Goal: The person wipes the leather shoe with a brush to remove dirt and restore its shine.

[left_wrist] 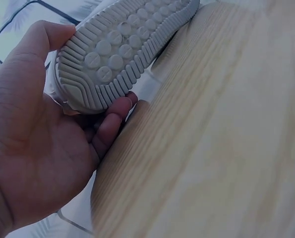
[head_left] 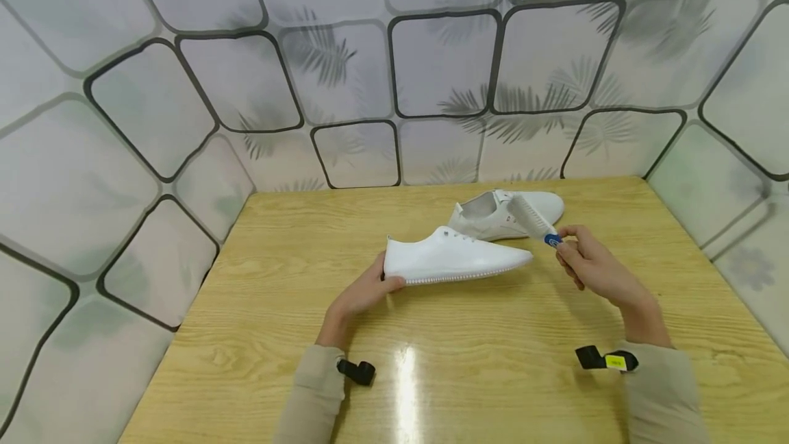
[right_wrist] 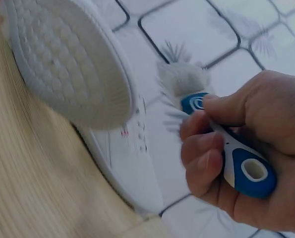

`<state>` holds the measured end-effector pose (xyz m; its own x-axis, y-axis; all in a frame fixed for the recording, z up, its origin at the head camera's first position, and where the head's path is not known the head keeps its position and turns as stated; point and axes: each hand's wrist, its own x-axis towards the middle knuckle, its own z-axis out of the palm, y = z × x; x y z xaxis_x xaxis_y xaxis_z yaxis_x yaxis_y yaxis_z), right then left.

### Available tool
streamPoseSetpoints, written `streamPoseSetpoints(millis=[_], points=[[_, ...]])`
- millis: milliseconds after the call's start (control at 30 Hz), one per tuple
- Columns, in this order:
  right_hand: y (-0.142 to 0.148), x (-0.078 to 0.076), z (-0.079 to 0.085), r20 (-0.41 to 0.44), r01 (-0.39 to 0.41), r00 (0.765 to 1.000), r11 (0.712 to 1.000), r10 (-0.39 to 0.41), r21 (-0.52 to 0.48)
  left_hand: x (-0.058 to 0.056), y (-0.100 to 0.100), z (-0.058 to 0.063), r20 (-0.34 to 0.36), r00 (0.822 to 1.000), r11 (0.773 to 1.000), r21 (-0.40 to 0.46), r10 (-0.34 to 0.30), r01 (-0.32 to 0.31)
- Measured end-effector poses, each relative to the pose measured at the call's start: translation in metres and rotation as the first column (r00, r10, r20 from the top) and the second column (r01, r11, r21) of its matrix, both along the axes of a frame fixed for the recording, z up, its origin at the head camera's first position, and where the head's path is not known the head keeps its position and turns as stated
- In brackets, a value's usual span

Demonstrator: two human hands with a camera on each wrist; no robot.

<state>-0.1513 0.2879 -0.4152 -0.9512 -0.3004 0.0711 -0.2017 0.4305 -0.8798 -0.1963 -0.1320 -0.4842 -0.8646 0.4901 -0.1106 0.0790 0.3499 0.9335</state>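
Note:
My left hand (head_left: 365, 289) grips a white shoe (head_left: 450, 257) by its heel, holding it just above the table with the toe pointing right. In the left wrist view its ridged, studded sole (left_wrist: 118, 52) faces the camera, thumb on one side and fingers on the other. A white brush (head_left: 531, 216) with a blue-and-white handle (right_wrist: 254, 171) is held in my right hand (head_left: 600, 267), fingers curled round the handle. The bristle end points up and left, apart from the held shoe. Behind it a second white shoe (head_left: 548, 205) rests on the table, partly covered by the brush and the held shoe.
The wooden table (head_left: 259, 334) reaches back to a wall (head_left: 364, 88) covered with a patterned cloth of dark outlines and leaf prints. The same pattern stands at the left and right sides. A dark wrist camera (head_left: 357, 372) sits on the left sleeve cuff.

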Motion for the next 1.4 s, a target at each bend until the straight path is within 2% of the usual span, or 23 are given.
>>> streamPoseSetpoints(millis=[133,300,400,567,700,800,933,1133,1267,1400], points=[[-0.030,0.001,0.011,-0.103,0.050,0.993,0.999,-0.049,0.008,0.000,0.001,0.001,0.006,1.000,1.000,0.000,0.018,-0.018],[-0.074,0.007,0.015,-0.224,0.096,0.973,0.984,-0.060,0.152,0.001,0.003,0.001,0.002,1.000,1.000,-0.009,0.022,-0.022],[-0.101,0.013,0.012,-0.316,0.109,0.949,0.953,-0.015,0.283,0.002,0.005,0.002,0.014,1.000,1.000,0.007,0.015,-0.015],[-0.140,0.023,0.000,-0.424,0.127,0.900,0.873,0.098,0.471,0.003,0.008,0.002,0.044,0.999,0.999,0.038,-0.004,0.002],[-0.161,0.025,-0.009,-0.458,0.122,0.874,0.840,0.161,0.528,0.003,0.010,0.003,0.041,0.999,0.999,0.048,-0.019,0.017],[-0.169,0.027,-0.010,-0.492,0.167,0.859,0.832,0.141,0.529,0.002,0.011,0.003,0.038,0.999,0.998,0.051,-0.029,0.027],[-0.172,0.027,-0.011,-0.506,0.241,0.860,0.824,0.064,0.513,0.001,0.011,0.003,0.048,0.999,0.999,0.047,-0.026,0.024],[-0.173,0.027,-0.009,-0.426,0.133,0.898,0.855,0.110,0.501,0.000,0.010,0.003,0.029,0.999,1.000,0.022,-0.023,0.023],[-0.175,0.027,-0.006,-0.431,0.175,0.899,0.845,0.072,0.505,-0.001,0.009,0.003,0.020,1.000,1.000,0.008,-0.023,0.023],[-0.185,0.026,-0.008,-0.431,0.150,0.896,0.839,0.108,0.523,-0.001,0.007,0.003,0.012,1.000,1.000,-0.002,-0.014,0.014]])
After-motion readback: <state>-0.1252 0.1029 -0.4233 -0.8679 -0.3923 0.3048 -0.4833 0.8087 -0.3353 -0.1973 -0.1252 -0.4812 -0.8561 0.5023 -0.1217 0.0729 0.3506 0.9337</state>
